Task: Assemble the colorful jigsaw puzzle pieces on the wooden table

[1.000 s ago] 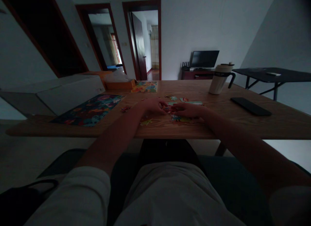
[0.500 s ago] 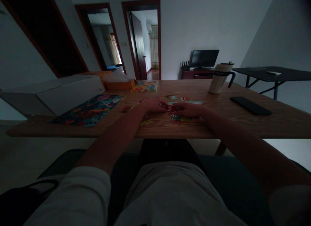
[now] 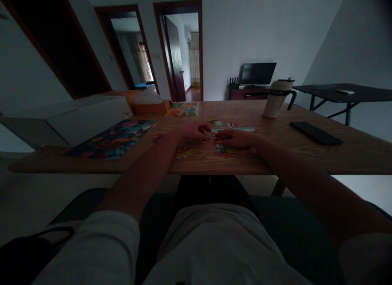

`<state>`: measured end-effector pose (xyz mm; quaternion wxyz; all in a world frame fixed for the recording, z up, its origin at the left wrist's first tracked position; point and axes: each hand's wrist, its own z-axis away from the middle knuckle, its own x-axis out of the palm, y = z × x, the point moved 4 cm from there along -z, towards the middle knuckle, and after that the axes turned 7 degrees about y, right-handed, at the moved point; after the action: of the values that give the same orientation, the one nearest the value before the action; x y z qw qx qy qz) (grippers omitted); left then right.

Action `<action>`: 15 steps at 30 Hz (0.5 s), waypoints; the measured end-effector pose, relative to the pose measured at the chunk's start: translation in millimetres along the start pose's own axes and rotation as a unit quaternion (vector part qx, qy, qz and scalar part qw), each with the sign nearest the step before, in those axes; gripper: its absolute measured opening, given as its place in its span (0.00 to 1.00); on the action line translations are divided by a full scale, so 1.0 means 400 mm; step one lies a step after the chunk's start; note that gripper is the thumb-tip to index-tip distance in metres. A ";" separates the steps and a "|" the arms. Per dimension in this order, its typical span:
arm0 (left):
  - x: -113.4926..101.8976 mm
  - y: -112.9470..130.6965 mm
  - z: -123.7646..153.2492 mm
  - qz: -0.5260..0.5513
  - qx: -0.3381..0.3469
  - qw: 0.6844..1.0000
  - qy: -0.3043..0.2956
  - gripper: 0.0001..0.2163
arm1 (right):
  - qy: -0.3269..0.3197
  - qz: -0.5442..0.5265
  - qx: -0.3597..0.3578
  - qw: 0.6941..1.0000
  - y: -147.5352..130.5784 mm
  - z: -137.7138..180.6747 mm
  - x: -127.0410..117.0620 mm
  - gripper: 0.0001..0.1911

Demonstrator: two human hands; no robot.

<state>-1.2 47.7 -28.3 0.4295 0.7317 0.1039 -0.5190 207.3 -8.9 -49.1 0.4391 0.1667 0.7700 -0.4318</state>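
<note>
My left hand (image 3: 193, 130) reaches over the wooden table with its thumb and fingers closed on a small jigsaw puzzle piece (image 3: 212, 132). Close on its right, my right hand (image 3: 237, 138) has its fingers curled down onto puzzle pieces at the edge of a partly joined puzzle (image 3: 249, 129), whose middle it covers. Colourful joined pieces (image 3: 225, 148) show below the right hand. Yellow-green loose pieces (image 3: 184, 154) lie nearer the table edge, and more pieces (image 3: 216, 123) lie beyond the hands. Exact fingertip contact is hard to see in the dim light.
A dark patterned puzzle sheet (image 3: 114, 140) lies at left beside a white box (image 3: 88, 113). Behind are an orange box (image 3: 151, 107) and a bright picture sheet (image 3: 183, 109). At right stand a handled tumbler (image 3: 277, 100) and a black phone-like slab (image 3: 315, 132).
My left hand has shifted slightly, its fingers lifting a little and the piece at them turning. My right hand stays nearly in place.
</note>
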 end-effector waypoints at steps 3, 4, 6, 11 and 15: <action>-0.001 0.020 0.014 -0.070 -0.009 0.997 -0.009 0.28 | 0.000 0.003 0.002 1.000 0.000 0.000 -0.001 0.22; -0.003 0.027 0.019 -0.091 -0.011 0.996 -0.016 0.27 | -0.002 0.004 0.000 1.000 -0.001 0.000 -0.001 0.22; -0.009 0.035 0.028 -0.121 -0.013 0.992 -0.035 0.26 | -0.006 0.008 -0.005 1.000 -0.005 0.001 0.000 0.23; -0.051 0.013 0.044 -0.182 -0.049 0.981 -0.054 0.25 | 0.009 0.030 0.015 0.999 -0.004 0.004 -0.003 0.21; -0.092 -0.011 0.060 -0.204 -0.086 0.975 -0.018 0.22 | 0.211 0.019 0.052 0.976 0.024 0.002 -0.073 0.20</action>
<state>-36.1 43.7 -1.5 0.3779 0.6461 0.2873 -0.5976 230.1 -0.3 -30.1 0.2657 0.2911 0.8187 -0.4176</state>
